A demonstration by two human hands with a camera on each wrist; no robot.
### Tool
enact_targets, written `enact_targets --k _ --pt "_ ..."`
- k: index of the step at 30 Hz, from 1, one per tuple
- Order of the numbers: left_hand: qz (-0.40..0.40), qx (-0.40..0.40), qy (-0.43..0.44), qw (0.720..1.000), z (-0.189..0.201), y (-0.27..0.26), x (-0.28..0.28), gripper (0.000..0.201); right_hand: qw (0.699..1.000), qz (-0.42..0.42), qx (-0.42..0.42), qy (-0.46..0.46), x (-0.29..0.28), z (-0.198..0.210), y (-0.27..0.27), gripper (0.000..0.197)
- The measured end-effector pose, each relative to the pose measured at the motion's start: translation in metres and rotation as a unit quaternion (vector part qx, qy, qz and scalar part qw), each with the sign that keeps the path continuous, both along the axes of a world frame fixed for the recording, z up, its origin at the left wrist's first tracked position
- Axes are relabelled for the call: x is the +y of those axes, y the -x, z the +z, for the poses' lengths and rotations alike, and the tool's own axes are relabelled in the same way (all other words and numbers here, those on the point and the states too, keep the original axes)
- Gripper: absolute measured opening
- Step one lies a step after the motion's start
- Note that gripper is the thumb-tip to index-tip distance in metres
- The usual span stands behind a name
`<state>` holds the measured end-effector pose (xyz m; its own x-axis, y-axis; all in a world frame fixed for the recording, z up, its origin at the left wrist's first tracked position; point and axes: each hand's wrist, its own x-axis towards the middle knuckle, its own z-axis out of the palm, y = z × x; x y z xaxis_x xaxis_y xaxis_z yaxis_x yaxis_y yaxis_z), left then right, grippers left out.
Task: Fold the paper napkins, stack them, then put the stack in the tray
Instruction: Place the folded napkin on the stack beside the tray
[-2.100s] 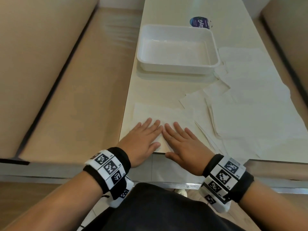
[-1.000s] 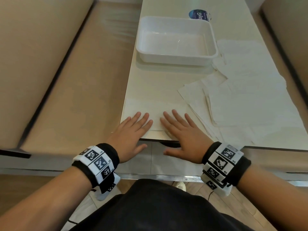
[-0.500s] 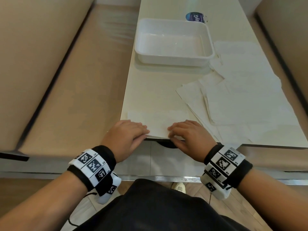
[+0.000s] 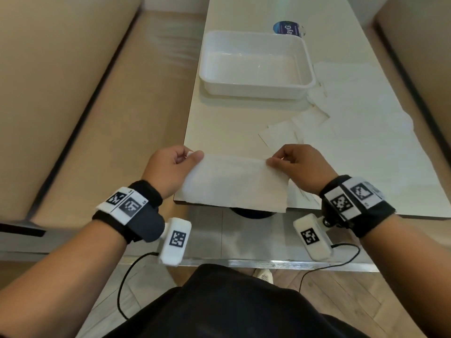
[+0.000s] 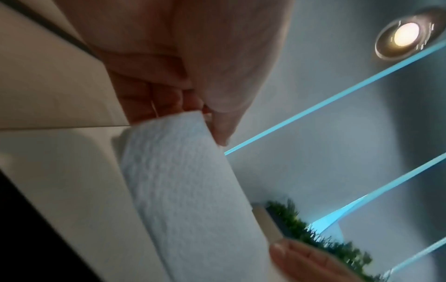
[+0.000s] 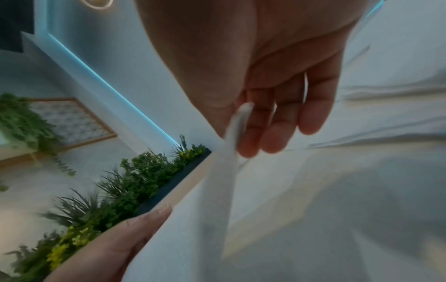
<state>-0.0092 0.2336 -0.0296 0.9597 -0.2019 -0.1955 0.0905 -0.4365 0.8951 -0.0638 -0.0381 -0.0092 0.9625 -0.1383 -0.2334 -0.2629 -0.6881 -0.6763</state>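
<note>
A folded white paper napkin [image 4: 234, 184] is lifted over the table's near edge, its lower edge hanging past the rim. My left hand [image 4: 170, 169] pinches its upper left corner between thumb and fingers. My right hand [image 4: 300, 164] pinches the upper right corner. The left wrist view shows the napkin [image 5: 188, 190] running down from my thumb, and in the right wrist view the napkin [image 6: 231, 145] is seen edge-on by my fingers. A white tray [image 4: 256, 91] stands empty farther back on the table. Several unfolded napkins [image 4: 361, 142] lie spread to the right.
The pale table [image 4: 219, 128] is narrow, with beige bench seats [image 4: 73, 98] on both sides. A blue round sticker [image 4: 288, 28] lies behind the tray. Cables hang from the wrist cameras below the table edge.
Both hands went from pressing flat on the napkin at the table edge to curling on its corners and lifting it, moving apart to either end.
</note>
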Motion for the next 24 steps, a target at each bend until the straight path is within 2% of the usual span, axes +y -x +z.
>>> enact_targets --k 3,6,8,10,12,13,15,17,19,24 --pt "-0.016 -0.042 -0.138 0.989 -0.010 -0.008 -0.008 0.035 0.992 0.007 0.047 0.113 0.003 -0.009 -0.011 0.021" --pt "-0.025 -0.055 -0.216 0.975 -0.012 -0.015 -0.016 0.031 0.982 -0.015 0.055 0.179 0.007 -0.013 -0.017 0.025" --pt "-0.021 -0.079 -0.245 0.966 -0.013 -0.018 -0.017 0.029 0.976 -0.011 0.021 0.215 0.010 -0.012 -0.013 0.035" --pt "-0.027 -0.139 -0.247 0.958 -0.011 -0.016 -0.017 0.030 0.966 0.027 -0.048 0.252 0.016 -0.009 -0.006 0.042" --pt "-0.091 -0.186 -0.237 0.949 -0.008 -0.006 -0.025 0.034 0.956 0.095 -0.101 0.259 0.028 -0.007 0.002 0.043" --pt "-0.149 -0.196 -0.233 0.941 -0.007 0.001 -0.032 0.039 0.951 0.137 -0.093 0.260 0.036 -0.008 0.008 0.046" --pt "-0.267 -0.186 -0.259 0.909 -0.013 0.017 -0.048 0.050 0.937 0.213 -0.023 0.276 0.051 -0.017 0.018 0.053" --pt "-0.337 -0.156 -0.318 0.872 -0.025 0.028 -0.058 0.057 0.924 0.246 0.056 0.286 0.058 -0.032 0.027 0.058" --pt "-0.354 -0.142 -0.360 0.851 -0.037 0.031 -0.059 0.060 0.927 0.243 0.088 0.273 0.056 -0.044 0.031 0.060" --pt "-0.344 -0.145 -0.422 0.826 -0.049 0.025 -0.040 0.073 0.939 0.212 0.089 0.255 0.040 -0.053 0.034 0.077"
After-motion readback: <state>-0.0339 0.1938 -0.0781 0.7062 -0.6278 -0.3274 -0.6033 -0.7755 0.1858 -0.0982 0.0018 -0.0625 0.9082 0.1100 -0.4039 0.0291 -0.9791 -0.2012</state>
